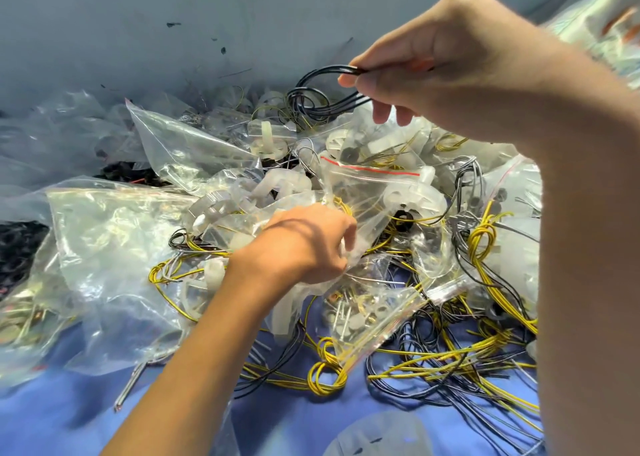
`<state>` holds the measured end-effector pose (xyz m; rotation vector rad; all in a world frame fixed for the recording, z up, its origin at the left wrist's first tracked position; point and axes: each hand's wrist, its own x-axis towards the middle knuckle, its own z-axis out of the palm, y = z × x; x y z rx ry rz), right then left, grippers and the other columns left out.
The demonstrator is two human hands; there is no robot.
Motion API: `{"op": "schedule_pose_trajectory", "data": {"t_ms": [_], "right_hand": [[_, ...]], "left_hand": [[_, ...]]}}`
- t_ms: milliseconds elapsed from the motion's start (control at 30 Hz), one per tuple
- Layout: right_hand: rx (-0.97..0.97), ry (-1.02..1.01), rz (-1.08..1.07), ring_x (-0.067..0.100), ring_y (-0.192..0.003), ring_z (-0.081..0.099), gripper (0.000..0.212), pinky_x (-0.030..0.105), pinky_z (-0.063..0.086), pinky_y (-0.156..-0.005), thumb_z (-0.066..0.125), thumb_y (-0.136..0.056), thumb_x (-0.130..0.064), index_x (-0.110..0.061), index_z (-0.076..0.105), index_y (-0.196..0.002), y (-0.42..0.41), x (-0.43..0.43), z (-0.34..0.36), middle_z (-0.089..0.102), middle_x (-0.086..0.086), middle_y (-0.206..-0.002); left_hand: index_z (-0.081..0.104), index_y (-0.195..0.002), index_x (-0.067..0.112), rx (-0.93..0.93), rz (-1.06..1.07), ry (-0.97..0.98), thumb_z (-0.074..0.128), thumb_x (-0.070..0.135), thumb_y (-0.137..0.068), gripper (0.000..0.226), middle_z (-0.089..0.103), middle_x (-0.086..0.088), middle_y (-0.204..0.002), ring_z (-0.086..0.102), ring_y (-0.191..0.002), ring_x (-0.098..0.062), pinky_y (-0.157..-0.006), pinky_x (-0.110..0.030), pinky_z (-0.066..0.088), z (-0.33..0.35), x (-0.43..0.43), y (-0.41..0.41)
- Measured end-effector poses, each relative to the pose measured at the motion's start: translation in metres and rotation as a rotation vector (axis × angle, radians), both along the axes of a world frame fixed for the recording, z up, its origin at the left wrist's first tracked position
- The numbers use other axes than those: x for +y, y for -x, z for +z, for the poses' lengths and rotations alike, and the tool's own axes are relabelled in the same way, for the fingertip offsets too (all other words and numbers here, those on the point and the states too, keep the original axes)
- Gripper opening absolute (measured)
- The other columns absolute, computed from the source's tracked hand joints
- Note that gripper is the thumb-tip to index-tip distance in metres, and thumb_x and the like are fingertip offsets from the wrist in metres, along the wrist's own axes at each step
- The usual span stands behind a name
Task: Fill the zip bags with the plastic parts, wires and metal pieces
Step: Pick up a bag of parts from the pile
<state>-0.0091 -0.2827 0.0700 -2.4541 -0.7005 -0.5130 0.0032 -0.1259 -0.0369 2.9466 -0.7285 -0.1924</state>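
My right hand (450,60) is raised at the upper right, pinching a looped bundle of black wires (311,99) that hangs to its left. Lower down in the middle, my left hand (304,244) grips the edge of a clear zip bag (367,196) with a red seal strip; white plastic parts and yellow wire show inside it. Another zip bag (367,320) holding metal pieces lies just below it. Loose yellow wires (485,351) and black wires lie tangled over the blue cloth (69,421).
Several empty clear bags (114,247) are heaped at the left. White plastic parts (266,140) lie in the pile's middle. A grey wall (138,22) rises behind. More bagged items (602,29) sit at the top right. Metal pieces (20,317) lie at the left edge.
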Motion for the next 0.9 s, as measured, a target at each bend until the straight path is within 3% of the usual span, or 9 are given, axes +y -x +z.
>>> {"op": "schedule_pose_trajectory", "data": {"t_ms": [133,267,333,433,533,633,700,800,900], "right_hand": [[0.016,0.008,0.006,-0.004,-0.054,0.057,0.026,0.008,0.038,-0.047,0.056,-0.093,-0.033,-0.015,0.074,-0.087,0.001,-0.001,0.0,0.068,-0.007,-0.067],[0.022,0.003,0.001,-0.002,-0.054,0.057,0.026,0.008,0.036,-0.046,0.056,-0.094,-0.033,-0.016,0.074,-0.086,0.0,-0.001,0.001,0.067,-0.008,-0.065],[0.022,0.02,-0.004,0.0,-0.054,0.058,0.027,0.011,0.038,-0.045,0.055,-0.094,-0.034,-0.016,0.073,-0.084,0.001,0.001,0.001,0.067,-0.008,-0.066],[0.042,0.03,0.011,-0.001,-0.054,0.057,0.024,0.01,0.037,-0.044,0.055,-0.094,-0.035,-0.022,0.073,-0.086,0.003,0.005,0.0,0.067,-0.008,-0.066],[0.036,0.037,0.023,-0.001,-0.054,0.057,0.023,0.008,0.034,-0.043,0.056,-0.095,-0.035,-0.023,0.073,-0.086,0.005,0.006,0.0,0.067,-0.008,-0.066],[0.033,0.048,0.022,-0.001,-0.053,0.056,0.025,0.008,0.035,-0.044,0.055,-0.095,-0.033,-0.018,0.073,-0.085,0.004,0.006,0.0,0.066,-0.009,-0.065],[0.032,0.055,0.023,-0.002,-0.053,0.057,0.025,0.008,0.037,-0.046,0.055,-0.095,-0.032,-0.018,0.073,-0.085,0.004,0.007,0.0,0.066,-0.01,-0.064],[0.03,0.071,0.028,-0.001,-0.055,0.058,0.026,0.008,0.038,-0.047,0.054,-0.095,-0.033,-0.017,0.073,-0.085,0.004,0.007,0.0,0.067,-0.01,-0.065],[0.041,0.057,0.024,-0.002,-0.054,0.057,0.024,0.01,0.04,-0.047,0.055,-0.095,-0.034,-0.02,0.073,-0.086,0.003,0.007,-0.001,0.067,-0.01,-0.064]], "left_hand": [[0.061,-0.073,0.032,0.14,-0.078,0.068,0.055,0.016,-0.082,0.019,0.056,0.013,-0.065,0.053,-0.065,-0.006,-0.064,-0.022,0.048,0.019,0.025,0.003],[0.064,-0.065,0.039,0.328,-0.121,-0.011,0.061,0.04,-0.064,0.004,0.056,0.018,-0.055,0.047,-0.05,0.001,-0.051,-0.017,0.036,0.043,0.06,0.013],[0.067,-0.076,0.038,0.382,-0.076,0.026,0.063,0.06,-0.062,0.026,0.062,0.02,-0.061,0.05,-0.051,0.003,-0.053,-0.016,0.037,0.049,0.064,0.016],[0.069,-0.082,0.035,0.279,-0.004,0.092,0.038,0.091,-0.047,0.073,0.069,0.021,-0.071,0.059,-0.061,0.004,-0.065,-0.024,0.046,0.051,0.056,0.015],[0.067,-0.076,0.028,0.149,0.09,0.133,0.023,0.1,-0.053,0.088,0.066,0.019,-0.067,0.058,-0.062,0.005,-0.063,-0.022,0.042,0.045,0.037,0.017],[0.065,-0.089,0.021,0.047,0.036,-0.079,0.026,0.093,-0.063,0.086,0.065,0.007,-0.082,0.06,-0.074,-0.009,-0.063,-0.021,0.044,0.027,0.011,0.019],[0.061,-0.084,0.015,0.0,-0.016,-0.177,0.034,0.087,-0.071,0.078,0.06,0.002,-0.077,0.057,-0.068,-0.013,-0.056,-0.023,0.04,0.013,-0.005,0.023],[0.045,-0.06,0.01,-0.034,-0.122,-0.185,0.04,0.077,-0.08,0.071,0.044,0.002,-0.053,0.04,-0.047,-0.011,-0.047,-0.023,0.028,-0.001,-0.021,0.027],[0.049,-0.064,0.011,-0.013,-0.096,-0.12,0.03,0.081,-0.079,0.074,0.047,0.001,-0.057,0.042,-0.05,-0.012,-0.049,-0.026,0.03,-0.003,-0.022,0.021]]}}
